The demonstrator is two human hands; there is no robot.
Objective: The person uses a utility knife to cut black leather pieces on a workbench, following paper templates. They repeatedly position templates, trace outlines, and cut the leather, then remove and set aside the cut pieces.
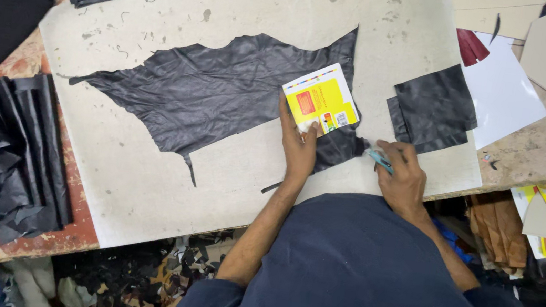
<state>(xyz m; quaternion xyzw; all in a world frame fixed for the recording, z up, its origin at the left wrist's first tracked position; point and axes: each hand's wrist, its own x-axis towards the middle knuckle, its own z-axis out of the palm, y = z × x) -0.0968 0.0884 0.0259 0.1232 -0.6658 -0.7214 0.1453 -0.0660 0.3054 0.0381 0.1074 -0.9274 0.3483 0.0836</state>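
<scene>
Black leather (218, 95) lies across our counter (145, 179), its long axis left to right. Our left hand (298, 146) presses the yellow card (321, 98) flat; our right hand (403, 180), just right of it, grips what seems a blue-handled knife (379, 159).

The large, ragged-edged black leather hide (218, 95) looks thin, creased and faintly sheened. On it lies a yellow rectangular card template (321, 98), smooth and slightly glossy. At three o'clock from that, stacked square black leather pieces (435, 107) show a crinkled, dull shine. The pale, flat cutting surface (145, 179) is matt, scuffed and stained, its wooden edge (33, 242) worn with chipped reddish paint.
</scene>
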